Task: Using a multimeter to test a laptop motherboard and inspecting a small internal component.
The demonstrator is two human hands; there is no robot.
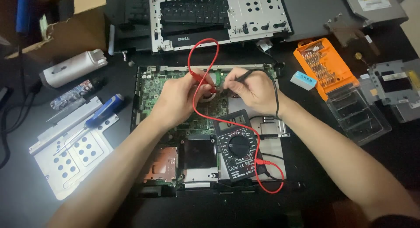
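Left hand pinches a red test probe and the right hand pinches a black probe, both tips resting on the green circuit board at the desk's centre. Slim, light and stiff, the probes look best gripped pen-style along their insulated shafts, while their soft leads trail to a black multimeter lying on the board.
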